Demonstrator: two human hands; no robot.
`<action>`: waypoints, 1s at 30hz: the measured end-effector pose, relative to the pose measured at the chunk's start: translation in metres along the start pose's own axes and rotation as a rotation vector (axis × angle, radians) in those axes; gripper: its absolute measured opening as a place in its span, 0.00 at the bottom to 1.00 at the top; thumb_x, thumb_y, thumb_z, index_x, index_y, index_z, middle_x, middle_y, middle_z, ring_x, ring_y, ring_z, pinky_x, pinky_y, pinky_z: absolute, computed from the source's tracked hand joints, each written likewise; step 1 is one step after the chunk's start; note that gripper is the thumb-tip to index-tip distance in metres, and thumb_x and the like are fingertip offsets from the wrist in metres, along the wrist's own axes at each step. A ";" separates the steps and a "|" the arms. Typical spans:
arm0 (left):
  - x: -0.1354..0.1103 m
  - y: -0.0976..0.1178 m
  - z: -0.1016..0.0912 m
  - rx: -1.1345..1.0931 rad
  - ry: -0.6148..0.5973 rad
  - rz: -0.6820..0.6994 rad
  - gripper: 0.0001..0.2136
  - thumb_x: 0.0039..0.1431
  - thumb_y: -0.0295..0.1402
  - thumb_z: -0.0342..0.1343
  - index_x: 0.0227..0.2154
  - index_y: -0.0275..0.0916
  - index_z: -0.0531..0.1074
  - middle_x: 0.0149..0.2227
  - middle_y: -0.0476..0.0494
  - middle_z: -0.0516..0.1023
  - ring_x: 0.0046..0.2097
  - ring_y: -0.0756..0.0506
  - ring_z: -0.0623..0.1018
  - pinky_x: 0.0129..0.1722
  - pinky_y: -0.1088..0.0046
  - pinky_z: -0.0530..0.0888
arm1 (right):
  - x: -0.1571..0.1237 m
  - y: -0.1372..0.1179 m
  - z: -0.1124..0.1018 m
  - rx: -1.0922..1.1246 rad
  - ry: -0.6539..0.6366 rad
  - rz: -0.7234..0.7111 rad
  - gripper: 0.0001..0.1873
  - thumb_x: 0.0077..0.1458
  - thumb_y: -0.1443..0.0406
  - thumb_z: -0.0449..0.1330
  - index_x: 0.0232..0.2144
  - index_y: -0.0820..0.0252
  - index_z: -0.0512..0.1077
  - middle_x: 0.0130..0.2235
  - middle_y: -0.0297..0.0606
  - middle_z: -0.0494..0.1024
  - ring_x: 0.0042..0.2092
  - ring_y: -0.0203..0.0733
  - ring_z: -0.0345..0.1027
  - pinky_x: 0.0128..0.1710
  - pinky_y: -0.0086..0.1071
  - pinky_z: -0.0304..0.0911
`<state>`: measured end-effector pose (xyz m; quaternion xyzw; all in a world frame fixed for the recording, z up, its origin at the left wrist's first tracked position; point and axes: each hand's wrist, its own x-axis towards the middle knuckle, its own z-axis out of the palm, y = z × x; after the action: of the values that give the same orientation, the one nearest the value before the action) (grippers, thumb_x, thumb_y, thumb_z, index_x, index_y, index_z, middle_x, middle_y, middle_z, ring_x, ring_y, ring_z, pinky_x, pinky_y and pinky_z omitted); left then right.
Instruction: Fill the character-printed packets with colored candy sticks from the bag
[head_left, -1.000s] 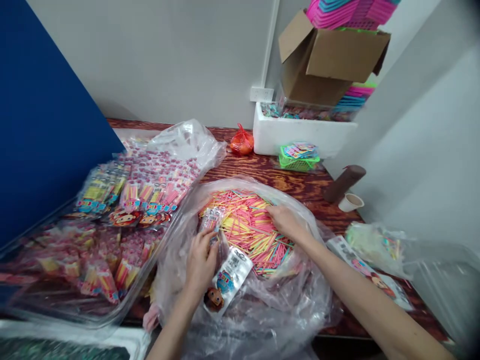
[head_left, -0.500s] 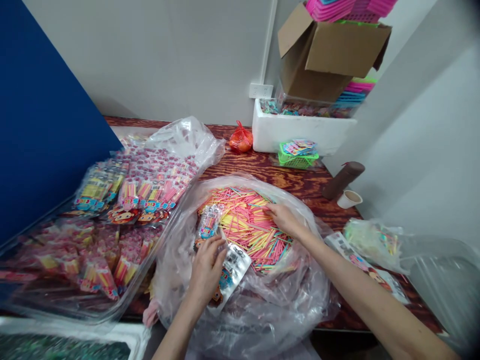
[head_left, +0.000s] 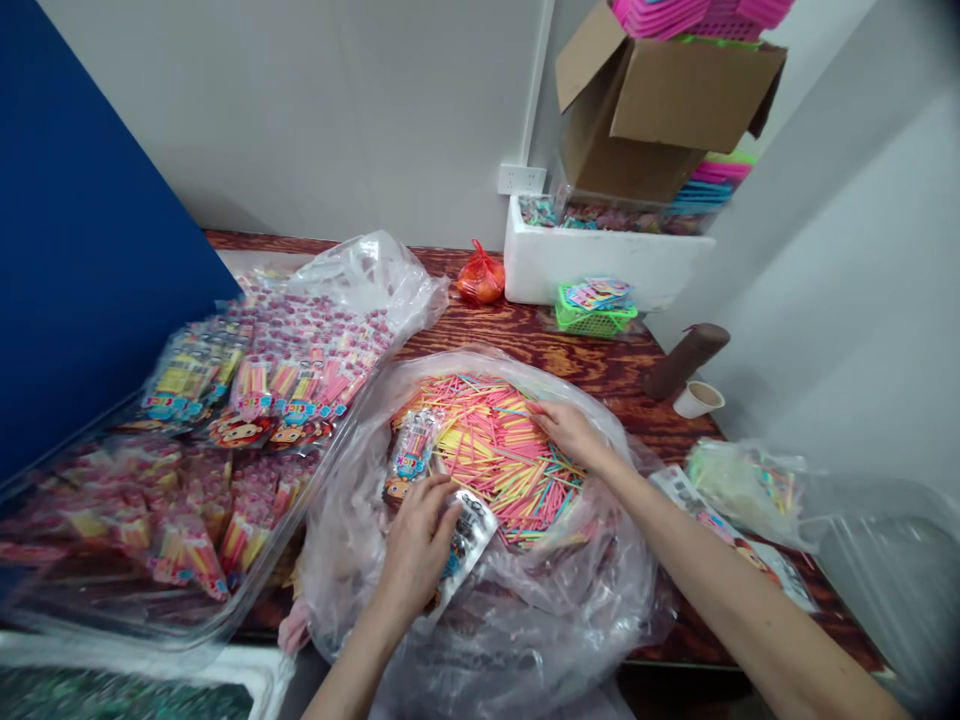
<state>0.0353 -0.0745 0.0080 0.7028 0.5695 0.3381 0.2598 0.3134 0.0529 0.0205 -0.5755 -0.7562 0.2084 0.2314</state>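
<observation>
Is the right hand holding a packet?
No, the right hand rests on the loose coloured sticks inside the clear bag, while the left hand holds the packet.

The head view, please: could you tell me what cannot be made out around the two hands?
Head view: the left hand covers much of the printed packet; its lettering is too small to read.
Head view: the right hand digs into the coloured sticks; whether it pinches any is hidden.
Head view: the clear plastic bag has its near side cut off by the bottom edge.
</observation>
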 end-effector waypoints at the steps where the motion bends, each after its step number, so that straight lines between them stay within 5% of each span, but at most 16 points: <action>1: 0.000 0.000 0.000 0.006 -0.002 0.001 0.11 0.62 0.34 0.51 0.43 0.42 0.74 0.51 0.42 0.74 0.54 0.42 0.73 0.55 0.58 0.69 | 0.001 0.001 0.000 0.008 0.004 0.012 0.13 0.58 0.63 0.50 0.29 0.58 0.74 0.29 0.35 0.78 0.32 0.41 0.67 0.33 0.30 0.57; 14: 0.002 0.017 0.005 0.036 0.016 0.069 0.19 0.64 0.37 0.49 0.57 0.44 0.65 0.57 0.39 0.71 0.59 0.40 0.69 0.58 0.55 0.66 | -0.022 -0.032 -0.005 -0.039 0.056 0.004 0.13 0.60 0.65 0.50 0.31 0.58 0.74 0.32 0.40 0.79 0.34 0.44 0.70 0.36 0.32 0.58; 18: 0.002 0.044 0.012 0.077 0.195 0.214 0.31 0.65 0.36 0.47 0.67 0.42 0.42 0.68 0.36 0.51 0.68 0.39 0.52 0.64 0.53 0.56 | -0.064 -0.060 0.020 0.310 -0.022 -0.056 0.15 0.64 0.62 0.48 0.31 0.58 0.73 0.31 0.37 0.77 0.35 0.41 0.70 0.37 0.31 0.62; 21: 0.000 0.059 0.027 0.124 0.110 0.404 0.35 0.65 0.36 0.47 0.68 0.41 0.34 0.70 0.35 0.44 0.69 0.37 0.46 0.65 0.49 0.50 | -0.099 -0.078 0.046 0.595 -0.054 -0.066 0.15 0.63 0.56 0.50 0.36 0.56 0.73 0.33 0.37 0.77 0.37 0.43 0.71 0.37 0.32 0.64; 26: -0.010 0.053 0.041 0.090 -0.182 0.466 0.29 0.67 0.35 0.45 0.67 0.42 0.41 0.66 0.38 0.58 0.67 0.41 0.57 0.65 0.51 0.51 | -0.139 -0.085 0.075 0.833 0.034 -0.003 0.17 0.61 0.53 0.52 0.43 0.57 0.71 0.39 0.40 0.77 0.42 0.47 0.70 0.44 0.36 0.65; 30: -0.027 0.022 0.030 0.079 -0.004 0.191 0.22 0.66 0.34 0.45 0.62 0.41 0.57 0.59 0.36 0.67 0.60 0.40 0.66 0.58 0.57 0.64 | -0.159 -0.081 0.082 0.759 0.017 0.103 0.10 0.62 0.60 0.53 0.34 0.56 0.73 0.34 0.36 0.76 0.39 0.43 0.70 0.42 0.32 0.64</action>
<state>0.0685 -0.1045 0.0006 0.7642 0.5124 0.3372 0.1997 0.2387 -0.1250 -0.0157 -0.4878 -0.5934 0.4803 0.4234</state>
